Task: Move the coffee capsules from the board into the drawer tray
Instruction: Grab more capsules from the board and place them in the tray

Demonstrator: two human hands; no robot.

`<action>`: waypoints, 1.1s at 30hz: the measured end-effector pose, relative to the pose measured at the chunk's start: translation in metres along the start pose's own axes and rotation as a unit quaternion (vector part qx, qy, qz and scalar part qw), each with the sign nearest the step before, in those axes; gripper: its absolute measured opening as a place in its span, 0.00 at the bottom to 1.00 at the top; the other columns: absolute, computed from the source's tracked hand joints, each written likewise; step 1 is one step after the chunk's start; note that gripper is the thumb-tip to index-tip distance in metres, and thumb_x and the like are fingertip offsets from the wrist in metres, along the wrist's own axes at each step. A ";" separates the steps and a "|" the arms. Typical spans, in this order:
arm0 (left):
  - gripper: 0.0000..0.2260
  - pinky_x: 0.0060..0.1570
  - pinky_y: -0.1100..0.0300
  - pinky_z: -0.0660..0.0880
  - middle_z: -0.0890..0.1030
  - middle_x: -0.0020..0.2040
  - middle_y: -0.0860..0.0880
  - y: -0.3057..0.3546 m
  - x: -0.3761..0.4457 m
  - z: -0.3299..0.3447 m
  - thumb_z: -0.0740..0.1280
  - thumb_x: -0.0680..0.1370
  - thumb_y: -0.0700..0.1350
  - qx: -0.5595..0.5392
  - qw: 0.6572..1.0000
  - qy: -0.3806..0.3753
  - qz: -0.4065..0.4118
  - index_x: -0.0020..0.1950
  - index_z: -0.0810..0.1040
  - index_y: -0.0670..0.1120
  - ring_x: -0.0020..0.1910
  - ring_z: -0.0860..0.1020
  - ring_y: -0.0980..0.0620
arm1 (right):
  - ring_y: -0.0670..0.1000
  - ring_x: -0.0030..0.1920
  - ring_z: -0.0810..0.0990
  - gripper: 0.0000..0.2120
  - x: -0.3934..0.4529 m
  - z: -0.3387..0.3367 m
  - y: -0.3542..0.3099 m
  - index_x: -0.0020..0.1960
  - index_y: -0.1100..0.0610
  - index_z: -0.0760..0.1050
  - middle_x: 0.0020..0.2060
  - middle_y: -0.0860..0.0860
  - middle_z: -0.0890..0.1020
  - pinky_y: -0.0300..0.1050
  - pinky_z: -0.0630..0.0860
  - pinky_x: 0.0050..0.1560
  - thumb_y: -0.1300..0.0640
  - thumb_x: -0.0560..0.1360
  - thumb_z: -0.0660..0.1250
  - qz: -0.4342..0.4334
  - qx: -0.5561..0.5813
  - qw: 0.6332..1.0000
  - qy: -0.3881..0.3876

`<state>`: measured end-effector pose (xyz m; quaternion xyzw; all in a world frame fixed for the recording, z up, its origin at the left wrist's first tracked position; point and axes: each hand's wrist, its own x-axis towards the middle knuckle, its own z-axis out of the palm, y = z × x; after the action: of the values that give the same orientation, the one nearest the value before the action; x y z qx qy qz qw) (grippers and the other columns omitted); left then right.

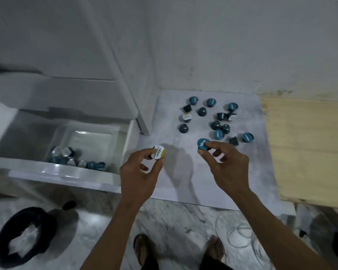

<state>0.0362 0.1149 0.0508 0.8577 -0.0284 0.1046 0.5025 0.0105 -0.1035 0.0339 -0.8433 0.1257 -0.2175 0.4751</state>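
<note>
My left hand (pixel 140 172) pinches a white-and-yellow-lidded capsule (pixel 158 152) above the left edge of the pale marbled board (pixel 213 176). My right hand (pixel 227 166) holds a blue-lidded capsule (pixel 203 144) between thumb and forefinger over the board's middle. Several blue and dark capsules (pixel 216 121) lie scattered on the far half of the board. To the left, an open white drawer (pixel 62 170) holds a clear plastic tray (pixel 90 133) with several capsules (pixel 77 158) in its near corner.
A white cabinet (pixel 66 55) rises behind the drawer. A wooden panel (pixel 308 149) lies right of the board. On the marble floor sit a dark round object (pixel 21 234) at the left, a wire coil (pixel 236 230), and my sandalled feet (pixel 144 248).
</note>
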 end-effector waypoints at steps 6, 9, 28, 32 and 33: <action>0.11 0.33 0.61 0.77 0.83 0.46 0.53 -0.035 0.043 -0.124 0.76 0.71 0.44 0.017 1.000 0.015 0.019 0.52 0.83 0.51 0.38 0.81 0.54 | 0.45 0.41 0.80 0.11 -0.005 0.077 -0.091 0.50 0.51 0.83 0.43 0.46 0.84 0.31 0.72 0.38 0.52 0.68 0.77 -0.027 0.018 0.999 -0.028; 0.10 0.33 0.64 0.77 0.83 0.44 0.54 -0.063 0.066 -0.189 0.76 0.71 0.45 0.043 0.999 0.011 0.021 0.51 0.83 0.50 0.38 0.80 0.56 | 0.46 0.40 0.81 0.11 -0.014 0.124 -0.129 0.49 0.51 0.83 0.43 0.46 0.84 0.33 0.73 0.37 0.52 0.68 0.77 -0.038 0.034 0.998 -0.039; 0.10 0.42 0.61 0.75 0.81 0.41 0.57 -0.191 0.196 -0.269 0.77 0.69 0.49 0.186 0.950 -0.248 -0.020 0.48 0.83 0.50 0.41 0.78 0.60 | 0.43 0.40 0.78 0.07 0.001 0.311 -0.165 0.49 0.51 0.83 0.38 0.40 0.81 0.38 0.77 0.42 0.54 0.71 0.75 -0.008 -0.067 0.950 -0.304; 0.10 0.38 0.65 0.69 0.74 0.39 0.63 -0.203 0.209 -0.258 0.78 0.69 0.46 0.192 0.931 -0.310 -0.023 0.47 0.82 0.50 0.40 0.74 0.64 | 0.47 0.42 0.79 0.08 0.008 0.337 -0.157 0.50 0.51 0.82 0.40 0.43 0.80 0.44 0.77 0.44 0.55 0.71 0.75 0.017 -0.104 0.924 -0.368; 0.10 0.38 0.66 0.69 0.73 0.39 0.64 -0.207 0.212 -0.256 0.78 0.68 0.46 0.193 0.926 -0.325 -0.019 0.47 0.83 0.50 0.41 0.74 0.63 | 0.47 0.42 0.79 0.08 0.010 0.342 -0.155 0.50 0.51 0.82 0.41 0.44 0.80 0.44 0.77 0.44 0.55 0.71 0.74 0.018 -0.117 0.917 -0.380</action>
<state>0.2369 0.4509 0.0391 0.9256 -0.1528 -0.1862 0.2920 0.1864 0.2282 0.0137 -0.9095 -0.0244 0.1447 0.3889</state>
